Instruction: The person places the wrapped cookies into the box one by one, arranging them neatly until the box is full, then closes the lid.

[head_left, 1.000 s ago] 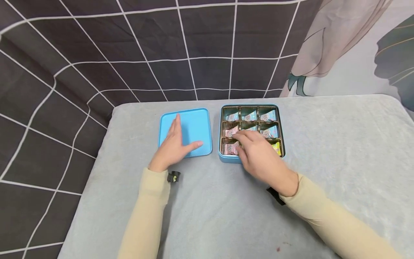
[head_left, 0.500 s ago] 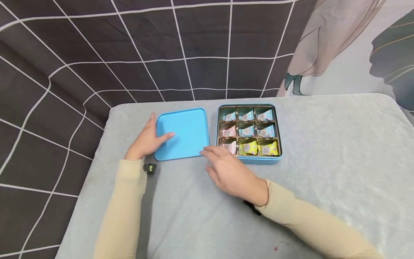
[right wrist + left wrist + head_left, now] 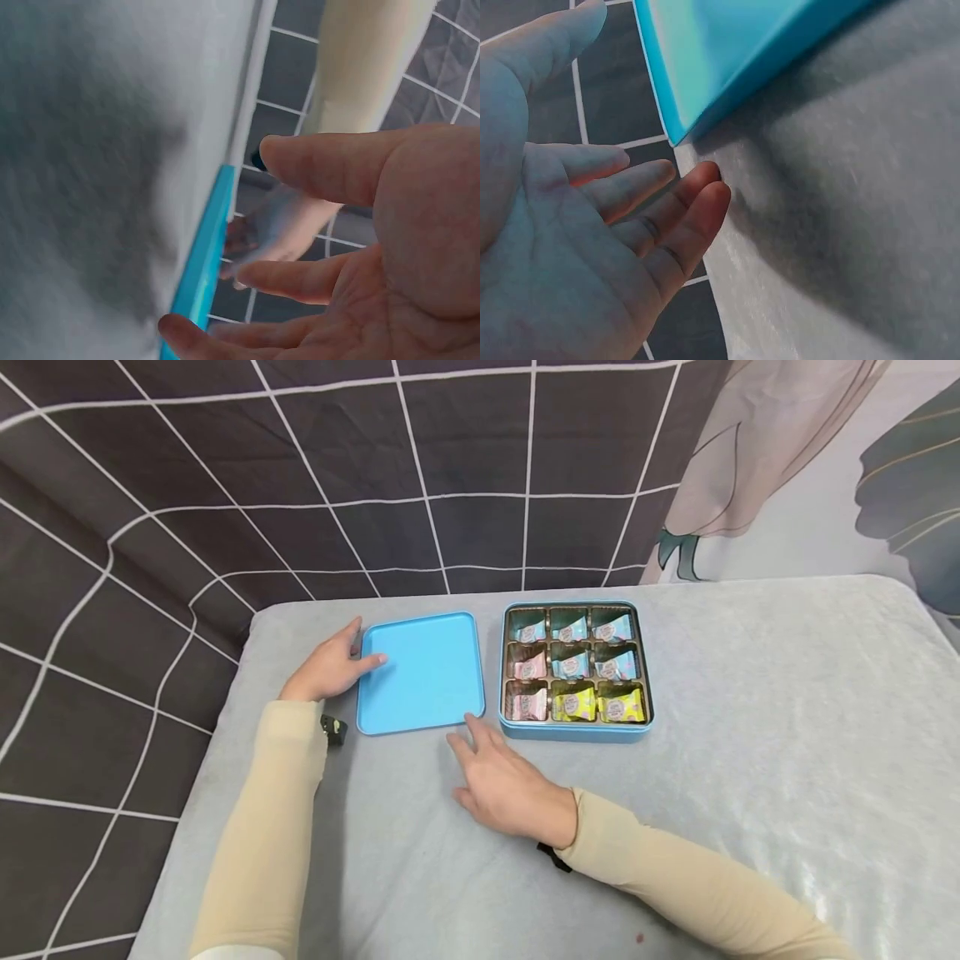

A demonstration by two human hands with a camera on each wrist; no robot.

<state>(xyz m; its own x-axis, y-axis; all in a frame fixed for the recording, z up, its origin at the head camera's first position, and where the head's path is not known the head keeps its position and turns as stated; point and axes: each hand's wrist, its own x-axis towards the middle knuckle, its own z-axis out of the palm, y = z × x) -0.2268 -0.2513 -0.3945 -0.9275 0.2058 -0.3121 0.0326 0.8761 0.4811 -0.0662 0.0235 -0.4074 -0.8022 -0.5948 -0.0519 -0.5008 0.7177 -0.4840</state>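
Note:
A blue tin lid (image 3: 422,672), square with rounded corners and a raised rim, lies on the table. At its left side is my left hand (image 3: 324,667), thumb over the rim and the other fingers outside it, loosely extended. The left wrist view shows those fingers (image 3: 679,236) beside the lid's corner, holding nothing. My right hand (image 3: 502,781) hovers by the lid's near right corner with its fingers spread and relaxed. Right of the lid stands the blue tin (image 3: 576,735), its divided insert filled with wrapped candies: blue ones (image 3: 571,665), pink ones (image 3: 529,702) and yellow ones (image 3: 575,702).
A grey cloth covers the table (image 3: 765,718). Behind it and on the left hangs a dark curtain with a white grid (image 3: 472,452). A pale patterned curtain (image 3: 802,485) hangs at the back right.
My right hand has moved left and nearer, from over the candy tin to the lid's near right corner. My left hand has drawn left, from over the lid to its left edge.

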